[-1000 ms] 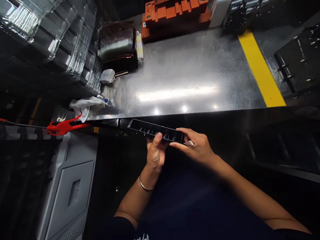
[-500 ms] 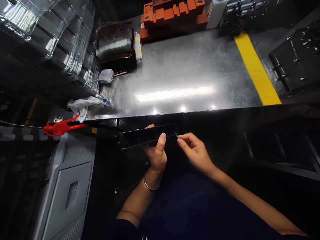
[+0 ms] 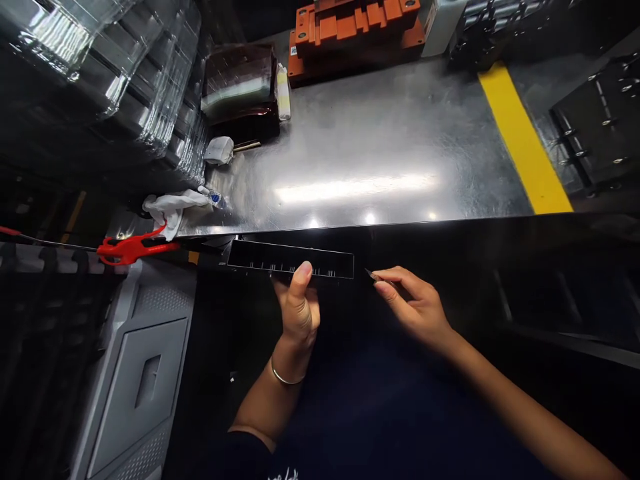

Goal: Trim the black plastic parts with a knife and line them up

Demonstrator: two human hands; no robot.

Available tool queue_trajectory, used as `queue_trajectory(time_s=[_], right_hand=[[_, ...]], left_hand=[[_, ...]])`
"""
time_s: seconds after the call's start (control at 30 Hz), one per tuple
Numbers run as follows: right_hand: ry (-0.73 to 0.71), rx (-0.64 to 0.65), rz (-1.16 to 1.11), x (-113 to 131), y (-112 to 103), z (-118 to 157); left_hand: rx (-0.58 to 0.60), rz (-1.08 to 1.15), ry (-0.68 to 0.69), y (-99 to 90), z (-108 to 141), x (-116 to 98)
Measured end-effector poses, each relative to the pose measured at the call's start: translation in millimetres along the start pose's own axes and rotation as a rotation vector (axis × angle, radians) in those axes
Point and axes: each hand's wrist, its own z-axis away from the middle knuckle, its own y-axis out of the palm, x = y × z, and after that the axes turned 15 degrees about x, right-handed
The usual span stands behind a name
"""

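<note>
Black, long and thin-rimmed, the tray (image 3: pixel 290 259) sits in the left hand (image 3: pixel 299 307); the right hand (image 3: pixel 413 303) pinches a small blade (image 3: pixel 371 274) beyond the metal surface's (image 3: pixel 370 147) near edge.

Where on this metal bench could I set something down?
The broad middle of the bench is bare, bordered by the orange block, the yellow stripe and the near edge. The left end is crowded with the wrapped stack, brown package and crumpled white material; right of the stripe sits dark hardware.
</note>
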Motion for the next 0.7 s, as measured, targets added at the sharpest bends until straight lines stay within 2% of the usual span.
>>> queue_trajectory(time_s=[0.07,0.17,0.27,0.4,0.47,0.53,0.57,0.63,0.7], right_hand=[[-0.119,0.065,0.083,12.4,-2.7,-2.8],[-0.194,0.088,0.126,19.1,-5.5,-5.9],[-0.22,0.079,0.153,16.2,-6.5,-8.3],[-0.191,0.022,0.172,2.6,-7.8,-16.2],[-0.167,-0.047,0.195,-6.4,-10.6,-20.8],[-0.136,-0.127,0.216,-11.5,-14.9,-22.2],[-0.125,-0.13,0.217,-11.1,-17.2,-20.9],[-0.14,-0.017,0.202,-4.0,-21.0,-14.3],[-0.227,0.183,0.187,7.7,-23.0,-5.2]], left_hand=[[-0.046,0.058,-0.021,1.8,1.0,6.1],[-0.061,0.064,0.0,2.6,3.4,9.7],[-0.031,0.039,0.015,0.5,4.3,9.0],[0.024,0.058,-0.048,-4.0,5.7,3.1],[0.116,0.158,-0.155,-5.7,8.4,-2.2],[0.258,0.272,-0.323,-6.4,11.1,-6.2],[0.309,0.29,-0.385,-6.4,11.8,-6.8],[0.305,0.228,-0.406,-5.8,10.1,-5.0],[0.229,0.135,-0.359,-5.2,4.9,-0.5]])
